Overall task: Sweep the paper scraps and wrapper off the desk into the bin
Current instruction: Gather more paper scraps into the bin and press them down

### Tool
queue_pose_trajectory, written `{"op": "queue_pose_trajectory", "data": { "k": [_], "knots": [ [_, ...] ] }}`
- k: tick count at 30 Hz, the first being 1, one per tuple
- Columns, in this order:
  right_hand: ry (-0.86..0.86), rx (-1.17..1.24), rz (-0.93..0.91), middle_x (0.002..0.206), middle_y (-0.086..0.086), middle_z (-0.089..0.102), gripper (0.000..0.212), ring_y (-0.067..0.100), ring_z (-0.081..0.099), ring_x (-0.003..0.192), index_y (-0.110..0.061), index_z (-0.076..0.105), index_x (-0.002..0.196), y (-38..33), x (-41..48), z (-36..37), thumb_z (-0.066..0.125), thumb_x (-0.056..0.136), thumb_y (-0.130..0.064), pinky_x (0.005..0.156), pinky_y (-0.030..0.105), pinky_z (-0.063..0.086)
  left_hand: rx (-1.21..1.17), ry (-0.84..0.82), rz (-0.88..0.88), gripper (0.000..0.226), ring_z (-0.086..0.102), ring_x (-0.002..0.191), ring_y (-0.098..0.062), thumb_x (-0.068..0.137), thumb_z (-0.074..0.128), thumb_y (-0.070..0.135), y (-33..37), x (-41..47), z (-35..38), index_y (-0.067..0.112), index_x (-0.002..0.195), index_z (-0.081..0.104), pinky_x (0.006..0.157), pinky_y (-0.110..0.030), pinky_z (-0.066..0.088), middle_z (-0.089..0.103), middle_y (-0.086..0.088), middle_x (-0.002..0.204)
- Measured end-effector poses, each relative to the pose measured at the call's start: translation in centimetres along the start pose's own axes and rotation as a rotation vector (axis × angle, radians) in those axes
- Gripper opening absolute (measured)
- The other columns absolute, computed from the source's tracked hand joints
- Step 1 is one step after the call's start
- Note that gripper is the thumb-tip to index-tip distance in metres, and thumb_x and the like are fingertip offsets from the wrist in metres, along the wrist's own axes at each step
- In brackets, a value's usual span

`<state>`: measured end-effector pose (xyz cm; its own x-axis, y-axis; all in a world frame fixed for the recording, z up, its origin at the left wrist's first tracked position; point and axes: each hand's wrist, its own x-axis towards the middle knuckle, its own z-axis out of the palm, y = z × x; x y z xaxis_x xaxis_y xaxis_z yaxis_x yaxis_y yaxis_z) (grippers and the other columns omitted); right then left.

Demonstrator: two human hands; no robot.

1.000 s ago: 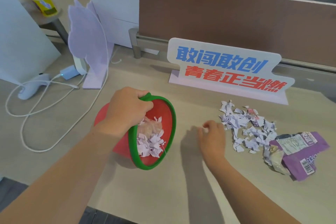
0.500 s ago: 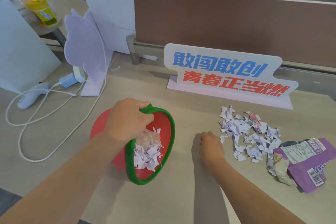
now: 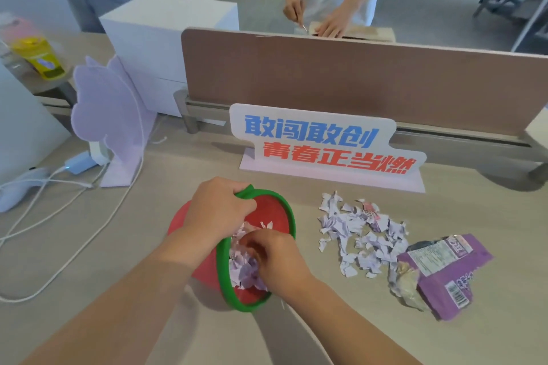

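Two hands meet at the bin (image 3: 290, 218) in the head view. Our left hand (image 3: 218, 210) grips its green rim and tips the mouth toward the desk (image 3: 370, 329), so we can push litter straight in. Our right hand (image 3: 278, 258) reaches into that mouth over the shreds (image 3: 244, 271); blur hides whether it pinches any. To the right, paper scraps (image 3: 355, 234) lie on the desk just beside the purple wrapper (image 3: 444, 270).
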<state>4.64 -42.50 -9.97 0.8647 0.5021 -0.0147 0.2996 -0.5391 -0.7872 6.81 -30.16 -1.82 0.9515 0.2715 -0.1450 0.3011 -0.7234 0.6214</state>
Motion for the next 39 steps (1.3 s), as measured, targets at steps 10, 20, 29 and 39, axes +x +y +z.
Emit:
{"op": "queue_pose_trajectory", "data": {
  "k": [10,20,29,39],
  "knots": [
    [0.163,-0.071,0.067,0.076,-0.012,0.050,0.009,0.005,0.047,0.071,-0.020,0.057,0.083,5.9,0.1,-6.3,0.062,0.082,-0.013,0.062,0.012,0.034,0.038,0.035,0.004,0.007,0.061,0.061,-0.018,0.069,0.063,0.023,3.5,1.6,3.0,0.018,0.064,0.066,0.064,-0.036,0.051,0.067,0.000,0.063],
    [-0.035,-0.381,0.275,0.143,0.012,0.035,0.051,0.028,0.033,0.131,-0.013,0.041,0.132,17.2,6.8,-9.4,0.047,0.090,-0.042,0.110,0.039,0.027,-0.017,0.145,-0.114,0.022,0.057,0.070,-0.015,0.071,0.066,0.025,2.9,3.8,2.5,0.022,0.090,0.075,0.072,-0.028,0.047,0.067,-0.001,0.072],
    [-0.279,-0.654,0.121,0.150,0.005,0.024,0.072,0.034,0.015,0.138,-0.036,0.035,0.123,17.4,2.5,-6.6,0.018,0.071,-0.083,0.113,0.052,0.013,-0.014,0.165,-0.138,0.007,0.052,0.068,-0.013,0.071,0.065,0.023,2.3,3.2,1.9,0.025,0.075,0.070,0.060,-0.013,0.040,0.057,0.005,0.070],
    [0.102,-0.633,-0.060,0.094,-0.001,0.062,0.022,0.024,0.052,0.078,-0.021,0.059,0.095,19.9,0.8,-4.6,0.040,0.092,-0.033,0.071,0.034,0.044,-0.058,0.161,-0.172,0.026,0.066,0.077,-0.017,0.072,0.066,0.022,2.9,2.1,2.6,0.037,0.092,0.073,0.066,-0.015,0.047,0.069,0.004,0.074]
  ]
}}
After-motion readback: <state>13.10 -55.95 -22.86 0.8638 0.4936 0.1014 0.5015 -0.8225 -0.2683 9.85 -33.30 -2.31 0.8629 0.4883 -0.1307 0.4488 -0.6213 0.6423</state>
